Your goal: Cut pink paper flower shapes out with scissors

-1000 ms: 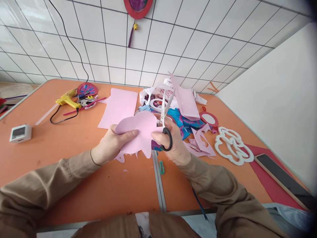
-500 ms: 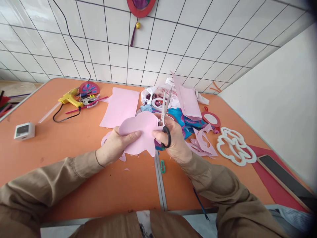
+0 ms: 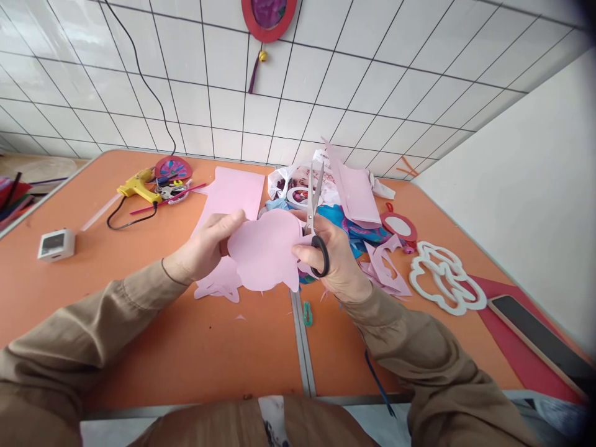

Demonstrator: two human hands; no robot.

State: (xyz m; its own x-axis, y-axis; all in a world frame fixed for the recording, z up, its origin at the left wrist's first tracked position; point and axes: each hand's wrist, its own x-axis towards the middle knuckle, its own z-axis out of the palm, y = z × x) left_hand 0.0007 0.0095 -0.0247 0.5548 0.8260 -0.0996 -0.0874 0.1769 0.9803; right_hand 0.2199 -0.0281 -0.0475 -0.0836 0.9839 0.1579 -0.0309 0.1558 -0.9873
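Observation:
A scalloped pink foam-like cutout (image 3: 265,251) hangs above the table between my two hands. My right hand (image 3: 338,257) pinches its right edge with the thumb and also holds black-handled scissors (image 3: 311,208), blades up and apart. At the cutout's left edge is my left hand (image 3: 207,245), its thumb stretched out and off the cutout's face. The other left fingers are partly hidden. Under the cutout, pink pieces (image 3: 218,280) lie on the orange table (image 3: 186,347).
A yellow glue gun (image 3: 135,189) and a white device (image 3: 56,244) lie left. Behind are a pink sheet (image 3: 237,186) and a folded pink sheet (image 3: 358,195). To the right are pink scraps (image 3: 385,267), white cloud-shaped frames (image 3: 444,279) and a phone (image 3: 535,335). A green clip (image 3: 308,313) lies near the table seam.
My left thumb has come off the front of the cutout, and the left hand has shifted left to its edge. My right hand still holds the cutout and scissors.

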